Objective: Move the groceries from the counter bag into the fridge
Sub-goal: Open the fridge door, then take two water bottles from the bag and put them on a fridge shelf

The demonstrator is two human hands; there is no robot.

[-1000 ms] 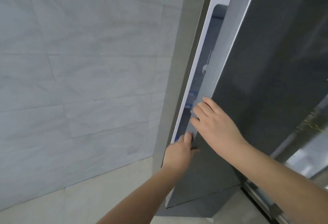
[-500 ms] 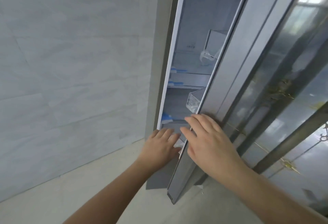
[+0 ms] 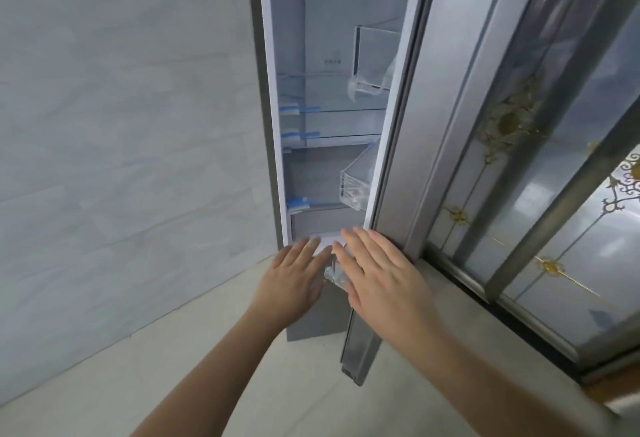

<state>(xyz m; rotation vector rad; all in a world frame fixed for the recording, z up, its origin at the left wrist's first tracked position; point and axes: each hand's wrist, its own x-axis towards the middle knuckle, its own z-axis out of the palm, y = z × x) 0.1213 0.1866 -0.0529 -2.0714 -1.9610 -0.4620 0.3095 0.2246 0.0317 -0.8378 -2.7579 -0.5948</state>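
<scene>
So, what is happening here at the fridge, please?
A person stands at a tall grey fridge whose door is open, swung to the right. Both hands are held flat with straight fingers at the lower part of the opening: the left hand in front of the cabinet, the right hand by the door's edge. Neither holds any groceries. Inside, the glass shelves and clear door bins look bare of food.

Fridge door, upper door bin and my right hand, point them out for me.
fridge door (image 3: pixel 412 125), head view, inner edge.
upper door bin (image 3: pixel 375 56), head view, clear front wall.
right hand (image 3: pixel 379 274), head view, back of hand.
</scene>
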